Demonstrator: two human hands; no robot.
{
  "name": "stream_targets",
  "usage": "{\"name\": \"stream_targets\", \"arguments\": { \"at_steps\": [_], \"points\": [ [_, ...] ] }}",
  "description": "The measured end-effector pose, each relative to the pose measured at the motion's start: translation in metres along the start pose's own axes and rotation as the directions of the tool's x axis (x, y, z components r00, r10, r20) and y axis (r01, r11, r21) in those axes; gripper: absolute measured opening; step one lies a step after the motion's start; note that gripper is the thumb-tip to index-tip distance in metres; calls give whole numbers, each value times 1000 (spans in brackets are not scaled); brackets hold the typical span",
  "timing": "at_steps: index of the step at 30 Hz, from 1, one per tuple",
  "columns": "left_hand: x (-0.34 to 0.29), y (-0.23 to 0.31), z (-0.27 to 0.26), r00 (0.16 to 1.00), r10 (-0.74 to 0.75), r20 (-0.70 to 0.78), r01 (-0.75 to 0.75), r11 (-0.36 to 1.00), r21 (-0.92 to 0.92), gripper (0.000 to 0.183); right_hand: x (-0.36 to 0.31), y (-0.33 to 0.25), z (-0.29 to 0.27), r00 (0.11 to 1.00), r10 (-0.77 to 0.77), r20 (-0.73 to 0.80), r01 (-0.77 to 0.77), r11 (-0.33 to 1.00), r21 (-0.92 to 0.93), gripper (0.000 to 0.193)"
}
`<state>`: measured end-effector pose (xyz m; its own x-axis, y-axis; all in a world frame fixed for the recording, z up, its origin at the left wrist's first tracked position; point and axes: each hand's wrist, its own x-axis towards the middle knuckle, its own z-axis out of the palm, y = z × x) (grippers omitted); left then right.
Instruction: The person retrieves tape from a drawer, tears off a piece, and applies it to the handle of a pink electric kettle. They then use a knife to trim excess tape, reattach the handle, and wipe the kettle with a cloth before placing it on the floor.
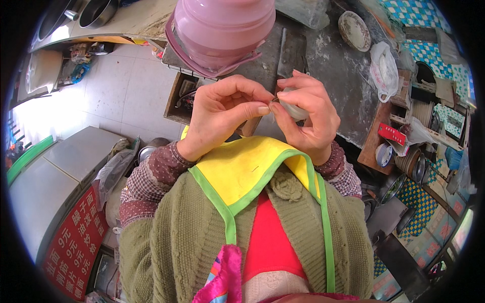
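- Pinching at chest height: the left hand (220, 113) has thumb and forefinger closed narrow on a small, thin bit at the edge of a pale lump (293, 107); what the bit is cannot be told.
- Right hand (310, 113): fingers curled close around the pale lump, which looks like a soft, whitish, dough-like piece; its thumb tip meets the left fingertips just left of the lump.
- Pale lump: held in the air between both hands, above the near edge of the dark worktop (333, 86), touching no surface.
- Step in hand, as a judgement: fine work on the rim of the lump, picking or pleating; the next move would call for a light, steady pinch and a small turn in the right palm, so the soft piece is not crushed.
- Sleeves: dotted maroon cuffs (156, 166) under an olive knitted cardigan (166, 237); yellow bib with green trim (247, 171) just below the hands.
- Pink lidded container (222, 28): far of the hands, standing on the worktop.
- Cleaver-like blade (290, 53): lying flat on the floury worktop, just beyond the right hand.
- Patterned plate (355, 30): far right; white plastic bag (385, 65) beside it.
- Stacked bowls (404, 159): right, on a lower shelf.
- Red signboard (76, 237): near left, by grey cabinets (55, 171).
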<state>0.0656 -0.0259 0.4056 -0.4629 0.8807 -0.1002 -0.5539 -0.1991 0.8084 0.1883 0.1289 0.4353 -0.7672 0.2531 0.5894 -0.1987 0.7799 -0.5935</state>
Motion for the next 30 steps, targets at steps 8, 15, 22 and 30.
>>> {"name": "stream_targets", "arguments": {
  "at_steps": [8, 15, 22, 30],
  "points": [
    [-3, -4, -4, 995, 78, 64, -80, 996, 42, 11, 0, 0, 0, 998, -3, 57, 5, 999, -31, 29],
    [-2, -7, 1, 986, 162, 38, -163, 986, 41, 21, -1, 1, 0, 999, 23, 38, -22, 999, -33, 27],
    [-3, -5, -4, 992, 84, -94, -60, 969, 238, 19, 3, 3, 5, 996, 59, 61, -54, 996, -76, 24],
    [12, -10, -11, 841, 541, -3, -332, 521, 786, 18, 10, 1, 6, 949, 274, 158, -274, 961, -17, 20]
  ]
}}
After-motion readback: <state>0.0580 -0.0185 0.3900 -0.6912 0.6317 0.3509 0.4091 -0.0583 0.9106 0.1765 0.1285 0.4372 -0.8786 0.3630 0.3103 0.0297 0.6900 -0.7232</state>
